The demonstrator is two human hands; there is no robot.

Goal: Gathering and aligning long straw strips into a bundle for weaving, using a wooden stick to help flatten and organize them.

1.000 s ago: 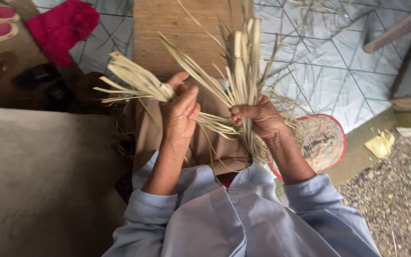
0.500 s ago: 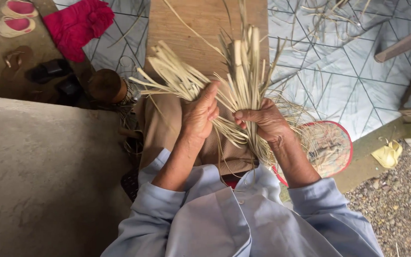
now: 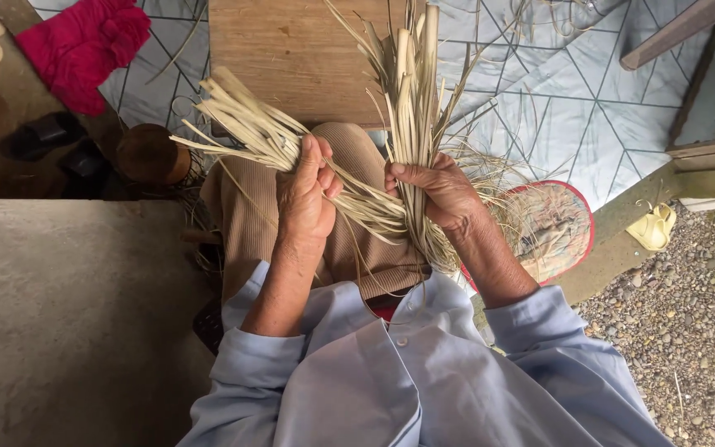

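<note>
The person wears a pale blue long-sleeved shirt (image 3: 424,372) of light woven cloth. It buttons down the front; one small pale button (image 3: 396,340) shows on the placket below the open collar. A narrow patch of red (image 3: 384,310) shows at the collar opening. Both sleeves are pushed up and bunched in soft folds, leaving the forearms bare. The legs are covered by tan ribbed trousers (image 3: 357,248), the ribs running lengthwise along the thigh. The left hand (image 3: 308,194) and the right hand (image 3: 440,192) are bare: no gloves, rings or watch in view. The knuckles and backs of both hands are deeply creased.
</note>
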